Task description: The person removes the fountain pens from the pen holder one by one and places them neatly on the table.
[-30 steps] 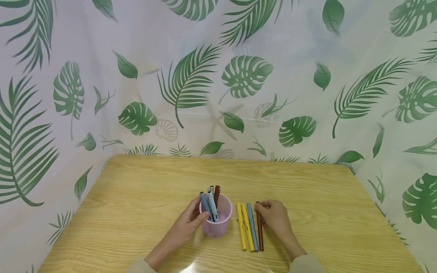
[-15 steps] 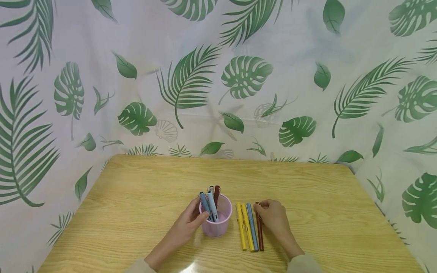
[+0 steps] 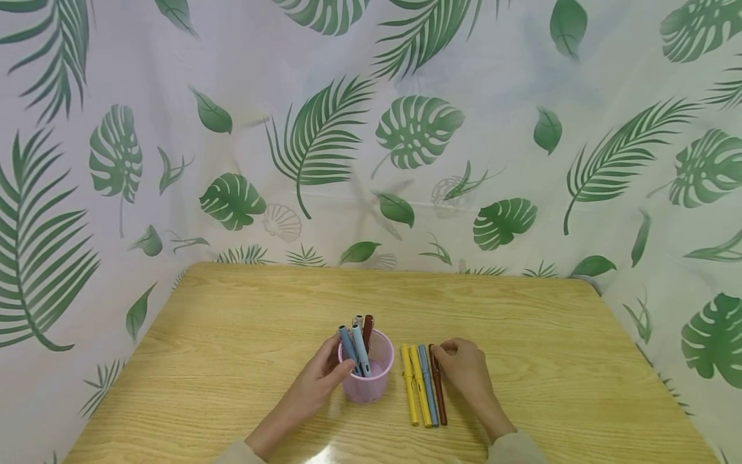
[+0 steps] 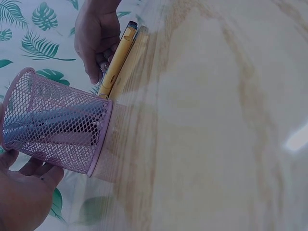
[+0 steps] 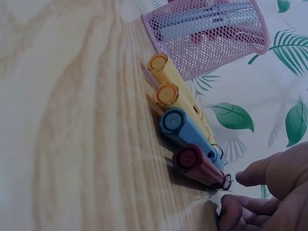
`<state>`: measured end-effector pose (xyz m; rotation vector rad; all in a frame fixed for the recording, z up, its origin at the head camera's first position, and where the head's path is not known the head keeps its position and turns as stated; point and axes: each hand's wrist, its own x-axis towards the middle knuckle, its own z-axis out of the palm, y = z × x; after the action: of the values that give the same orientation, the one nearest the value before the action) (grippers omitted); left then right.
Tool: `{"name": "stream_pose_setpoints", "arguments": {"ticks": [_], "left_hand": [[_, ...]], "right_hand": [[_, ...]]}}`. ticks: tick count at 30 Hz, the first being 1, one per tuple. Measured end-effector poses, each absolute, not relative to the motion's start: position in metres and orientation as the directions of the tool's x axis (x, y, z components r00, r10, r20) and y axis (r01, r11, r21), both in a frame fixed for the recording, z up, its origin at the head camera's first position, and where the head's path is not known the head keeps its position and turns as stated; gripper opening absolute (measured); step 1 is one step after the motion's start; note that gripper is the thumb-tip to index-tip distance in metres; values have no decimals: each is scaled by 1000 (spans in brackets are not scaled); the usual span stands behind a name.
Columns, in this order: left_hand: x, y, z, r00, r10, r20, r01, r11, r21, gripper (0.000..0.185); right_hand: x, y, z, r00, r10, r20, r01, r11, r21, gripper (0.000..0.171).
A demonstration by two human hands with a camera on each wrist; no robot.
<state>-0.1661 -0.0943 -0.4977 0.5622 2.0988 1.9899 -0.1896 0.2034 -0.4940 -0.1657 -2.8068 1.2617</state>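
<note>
left hand [image 3: 321,377] wraps the pink mesh cup [image 3: 366,374] near the tabletop's [image 3: 232,335] front edge, right hand [image 3: 464,368] fingers curled, touching the maroon pen [image 3: 438,393].

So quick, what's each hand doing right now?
Left hand: holds the pink mesh cup, fingers curled round its side.
Right hand: fingers curled at the dark red pen, touching it; a firm grip cannot be told.

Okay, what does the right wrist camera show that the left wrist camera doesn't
Only the right wrist view shows all four lying pens end-on: two yellow pens, the blue pen and the dark red pen, whose clip end the right hand is nearest.

Only the left wrist view shows the left hand against the pink mesh cup, and just yellow pens before the other hand.

Both show the cup holding pens, the wooden table and the leaf-print cloth.
</note>
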Motion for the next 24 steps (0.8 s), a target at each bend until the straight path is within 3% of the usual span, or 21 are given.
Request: {"name": "stream_pose_setpoints", "arguments": {"ticks": [12, 24], "left_hand": [[-164, -94, -495, -907, 404, 118, 141, 25, 990, 66], [-164, -93, -496, -911, 395, 119, 150, 48, 987, 66]], "right_hand": [[-191, 205, -487, -977, 211, 5, 115, 551, -826, 30], [-194, 189, -473, -981, 193, 9, 81, 454, -887, 29]]}}
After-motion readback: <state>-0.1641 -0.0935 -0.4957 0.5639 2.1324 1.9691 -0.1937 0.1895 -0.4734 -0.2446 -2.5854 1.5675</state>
